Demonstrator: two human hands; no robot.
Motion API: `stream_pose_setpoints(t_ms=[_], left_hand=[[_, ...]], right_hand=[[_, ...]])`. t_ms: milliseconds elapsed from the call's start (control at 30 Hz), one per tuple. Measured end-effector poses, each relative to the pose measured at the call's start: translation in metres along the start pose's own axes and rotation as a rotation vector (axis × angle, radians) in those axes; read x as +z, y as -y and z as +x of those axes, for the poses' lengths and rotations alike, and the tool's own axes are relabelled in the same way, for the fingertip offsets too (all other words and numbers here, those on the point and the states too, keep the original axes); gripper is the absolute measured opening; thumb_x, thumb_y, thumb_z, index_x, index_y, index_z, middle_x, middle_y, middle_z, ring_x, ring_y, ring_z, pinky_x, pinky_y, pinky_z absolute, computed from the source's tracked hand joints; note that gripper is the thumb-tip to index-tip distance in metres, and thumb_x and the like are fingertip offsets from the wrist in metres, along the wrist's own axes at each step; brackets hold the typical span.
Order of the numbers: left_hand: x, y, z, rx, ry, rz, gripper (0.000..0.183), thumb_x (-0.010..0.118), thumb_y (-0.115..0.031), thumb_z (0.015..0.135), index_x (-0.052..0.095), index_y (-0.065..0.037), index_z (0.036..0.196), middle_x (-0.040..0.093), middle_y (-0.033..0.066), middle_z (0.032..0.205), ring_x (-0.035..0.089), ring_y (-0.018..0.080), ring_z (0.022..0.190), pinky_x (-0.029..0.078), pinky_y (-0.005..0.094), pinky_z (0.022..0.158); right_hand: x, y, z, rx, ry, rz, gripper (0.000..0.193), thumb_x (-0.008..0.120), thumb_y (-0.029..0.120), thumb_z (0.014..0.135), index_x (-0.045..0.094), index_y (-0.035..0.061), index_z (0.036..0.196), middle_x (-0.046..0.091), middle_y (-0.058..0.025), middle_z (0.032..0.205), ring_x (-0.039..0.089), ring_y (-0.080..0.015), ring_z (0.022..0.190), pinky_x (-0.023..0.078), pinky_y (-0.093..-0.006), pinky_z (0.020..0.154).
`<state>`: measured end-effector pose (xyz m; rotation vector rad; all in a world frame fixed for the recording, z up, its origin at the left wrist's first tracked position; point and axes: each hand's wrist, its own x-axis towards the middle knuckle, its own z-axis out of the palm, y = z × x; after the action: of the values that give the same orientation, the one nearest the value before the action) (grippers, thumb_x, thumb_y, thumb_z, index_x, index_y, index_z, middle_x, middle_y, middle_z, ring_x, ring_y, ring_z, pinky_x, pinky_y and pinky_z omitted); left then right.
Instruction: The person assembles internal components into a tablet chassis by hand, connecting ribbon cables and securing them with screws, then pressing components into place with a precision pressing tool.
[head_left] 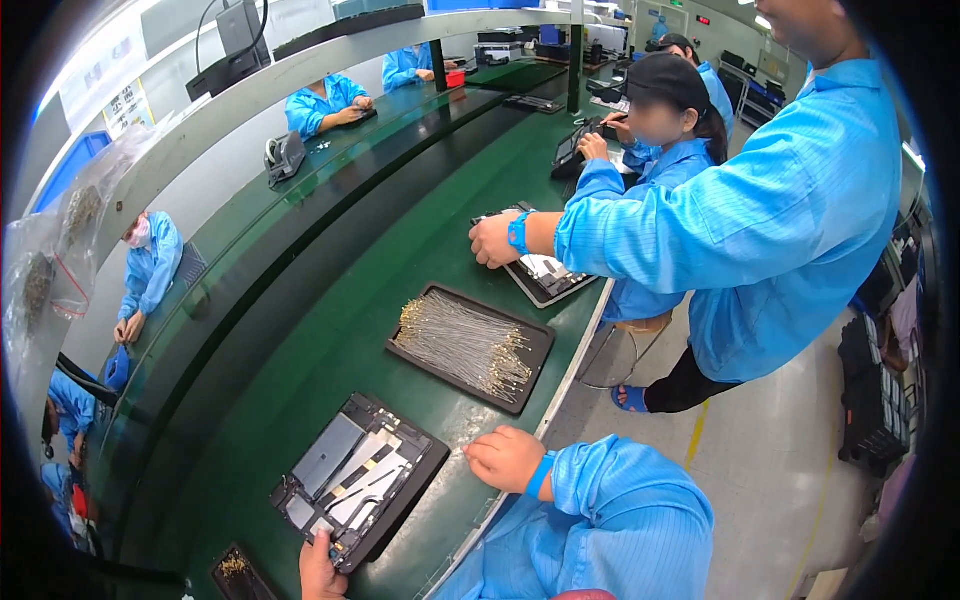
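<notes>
An opened tablet (362, 470) with bare inner parts, dark panels and white battery areas lies on a black tray on the green bench. My left hand (320, 568) grips its near-left corner, thumb on top; the other fingers are mostly hidden. To the right of the tablet, by the bench edge, my right hand (506, 459) has its fingers drawn together; whether anything small is between them I cannot tell. Beyond it sits a black tray (530, 388) full of thin grey cables (465, 340) with gold-coloured ends.
A small dark tray (226, 590) of gold-coloured bits stands at the lower left. Just ahead, a standing co-worker's hand (491, 240) rests on another opened tablet (548, 276). A dark conveyor belt (250, 290) runs along the bench; bags (75, 240) hang at left.
</notes>
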<state>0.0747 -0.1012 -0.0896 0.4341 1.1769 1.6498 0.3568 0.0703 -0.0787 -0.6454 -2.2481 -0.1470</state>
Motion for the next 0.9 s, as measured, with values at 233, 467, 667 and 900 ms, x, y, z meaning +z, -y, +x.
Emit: stream_pose_setpoints(t_ms=[233,467,667,900], left_hand=[[0.012,-0.001,0.015,0.002,-0.025,0.159,0.028,0.052,-0.021,0.081,0.049,0.003,0.096,0.057,0.0103,0.085,0.057,0.0192,0.074,0.048,0.0311,0.068],[0.024,0.008,0.051,-0.105,0.066,0.239,0.034,0.050,-0.028,0.083,0.049,0.004,0.092,0.057,0.0115,0.084,0.057,0.0181,0.071,0.047,0.0303,0.065],[0.026,0.015,0.056,-0.104,0.034,0.351,0.036,0.050,-0.032,0.082,0.052,0.003,0.089,0.056,0.0105,0.082,0.055,0.0182,0.071,0.045,0.0304,0.064],[0.028,0.029,0.057,-0.182,0.048,0.415,0.036,0.051,-0.035,0.081,0.053,0.001,0.090,0.056,0.0098,0.079,0.054,0.0167,0.069,0.043,0.0302,0.060]], right_hand=[[-0.011,-0.006,0.000,0.012,-0.003,-0.089,0.015,0.057,0.013,0.068,0.059,0.0077,0.082,0.056,-0.0021,0.072,0.052,-0.0173,0.063,0.042,-0.0278,0.058],[-0.026,-0.001,-0.024,0.104,-0.011,-0.211,0.014,0.058,0.011,0.066,0.059,0.0053,0.079,0.056,-0.0032,0.070,0.053,-0.0173,0.063,0.042,-0.0282,0.058],[-0.026,-0.009,-0.025,0.335,0.141,-0.025,0.016,0.052,0.017,0.074,0.059,0.0044,0.082,0.058,-0.0100,0.075,0.055,-0.0247,0.067,0.043,-0.0345,0.061],[-0.089,-0.043,0.039,0.987,-0.107,0.222,0.029,0.047,0.031,0.080,0.055,0.0056,0.092,0.057,-0.0198,0.084,0.055,-0.0348,0.080,0.044,-0.0384,0.071]])
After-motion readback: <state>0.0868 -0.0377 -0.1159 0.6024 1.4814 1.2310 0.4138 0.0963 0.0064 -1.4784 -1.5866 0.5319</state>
